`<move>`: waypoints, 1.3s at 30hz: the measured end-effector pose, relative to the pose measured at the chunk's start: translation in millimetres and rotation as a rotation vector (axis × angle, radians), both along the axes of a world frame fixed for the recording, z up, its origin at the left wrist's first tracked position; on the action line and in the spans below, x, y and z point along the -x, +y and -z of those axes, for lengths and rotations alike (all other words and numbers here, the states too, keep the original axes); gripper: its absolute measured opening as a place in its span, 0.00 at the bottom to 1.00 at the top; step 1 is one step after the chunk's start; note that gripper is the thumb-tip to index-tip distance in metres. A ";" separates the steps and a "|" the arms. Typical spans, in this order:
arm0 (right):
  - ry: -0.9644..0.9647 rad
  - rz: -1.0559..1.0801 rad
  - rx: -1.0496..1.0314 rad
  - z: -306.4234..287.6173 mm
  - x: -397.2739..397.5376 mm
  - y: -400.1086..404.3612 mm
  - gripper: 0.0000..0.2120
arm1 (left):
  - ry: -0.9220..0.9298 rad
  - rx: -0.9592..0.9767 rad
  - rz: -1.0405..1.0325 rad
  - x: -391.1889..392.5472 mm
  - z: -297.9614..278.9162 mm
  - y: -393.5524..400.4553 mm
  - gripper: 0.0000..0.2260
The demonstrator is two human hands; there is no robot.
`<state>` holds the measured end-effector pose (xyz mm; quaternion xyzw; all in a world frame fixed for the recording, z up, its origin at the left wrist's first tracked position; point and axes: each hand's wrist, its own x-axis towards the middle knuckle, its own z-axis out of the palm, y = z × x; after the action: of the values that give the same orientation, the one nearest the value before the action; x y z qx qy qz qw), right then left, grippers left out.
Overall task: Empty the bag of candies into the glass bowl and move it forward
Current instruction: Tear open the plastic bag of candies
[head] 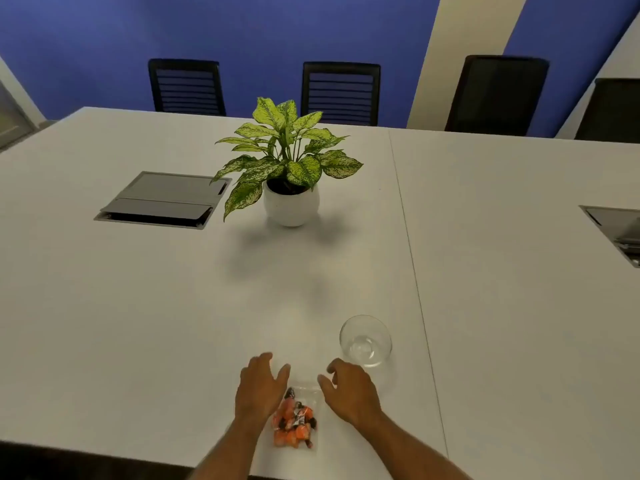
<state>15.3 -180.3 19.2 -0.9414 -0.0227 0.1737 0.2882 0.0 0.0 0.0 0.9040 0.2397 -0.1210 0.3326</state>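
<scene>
A clear plastic bag of orange and dark candies [295, 423] lies flat on the white table [138, 323] near its front edge. My left hand [258, 388] hovers just left of the bag, fingers spread, holding nothing. On the bag's right side, my right hand [349, 389] is open too, with its fingers curved over the bag's top corner. An empty glass bowl [365, 340] stands upright just beyond and to the right of my right hand.
A potted plant in a white pot [290, 199] stands mid-table, well beyond the bowl. A grey cable hatch [162, 200] is set into the table at the left, another [620, 230] at the right edge. Black chairs [341, 91] line the far side.
</scene>
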 end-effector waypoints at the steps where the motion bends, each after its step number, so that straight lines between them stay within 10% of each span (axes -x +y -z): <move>1: 0.072 0.042 -0.034 5.8 -0.5 0.8 0.20 | 0.027 0.028 -0.036 2.8 4.1 2.1 0.25; 12: 0.527 0.353 -0.368 19.1 -5.1 15.1 0.26 | 0.163 0.281 -0.265 6.6 11.2 -3.8 0.10; 18: 0.351 0.292 -0.355 11.4 -7.3 14.3 0.03 | 0.060 0.397 -0.260 -1.8 7.1 -11.6 0.05; 29: -0.105 0.267 -0.320 -9.3 -14.0 14.2 0.07 | -0.199 0.529 -0.366 -29.1 -24.2 -40.5 0.11; 39: -0.157 0.244 -0.323 -13.1 -12.4 16.3 0.08 | -0.079 0.767 -0.437 -36.0 -22.9 -58.5 0.06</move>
<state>27.7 -164.0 32.3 -0.8894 0.0418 0.0580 0.4515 36.0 -58.5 22.9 0.6470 0.3501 -0.0935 0.6708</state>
